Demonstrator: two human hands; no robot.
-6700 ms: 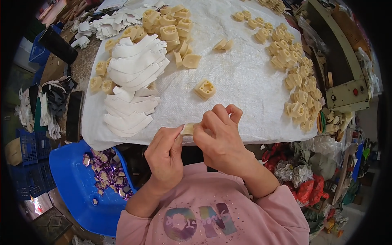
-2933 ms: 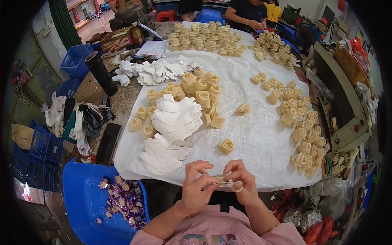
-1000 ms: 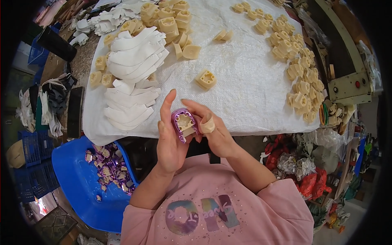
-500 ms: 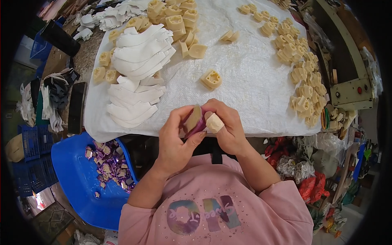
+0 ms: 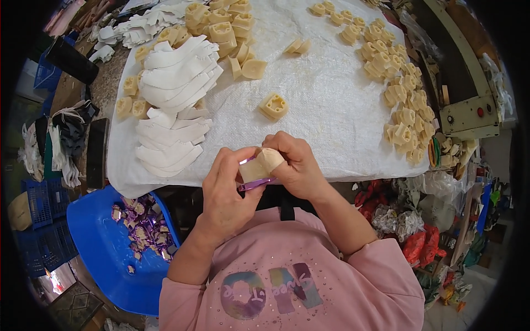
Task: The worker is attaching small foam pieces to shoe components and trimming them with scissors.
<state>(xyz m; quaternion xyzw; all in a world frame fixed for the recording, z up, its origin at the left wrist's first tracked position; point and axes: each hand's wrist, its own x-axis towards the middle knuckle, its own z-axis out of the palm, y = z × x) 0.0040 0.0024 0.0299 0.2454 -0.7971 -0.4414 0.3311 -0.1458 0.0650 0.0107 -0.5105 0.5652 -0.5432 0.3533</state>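
Observation:
Just past the near edge of the table, both my hands hold one shoe heel (image 5: 252, 171) with shiny purple sides and a beige face. My left hand (image 5: 225, 185) grips it from the left, fingers curled round its far side and thumb at the near side. My right hand (image 5: 296, 168) is closed at its right end. The right thumb wears a cream-coloured cover (image 5: 270, 159) and presses onto the beige face. A bare beige heel (image 5: 274, 106), hollow on top, sits alone on the white sheet (image 5: 309, 129) beyond my hands.
Stacked white cut pieces (image 5: 171, 144) lie at the left, with beige heels (image 5: 222, 34) piled behind. More beige heels (image 5: 406, 118) line the right edge. A blue tub (image 5: 91, 231) with purple-and-beige pieces stands at lower left. A phone (image 5: 97, 153) lies on the left bench.
The heel has turned in my hands, so more of its beige face shows. My covered right thumb has moved left onto that face. The whole view has shifted slightly.

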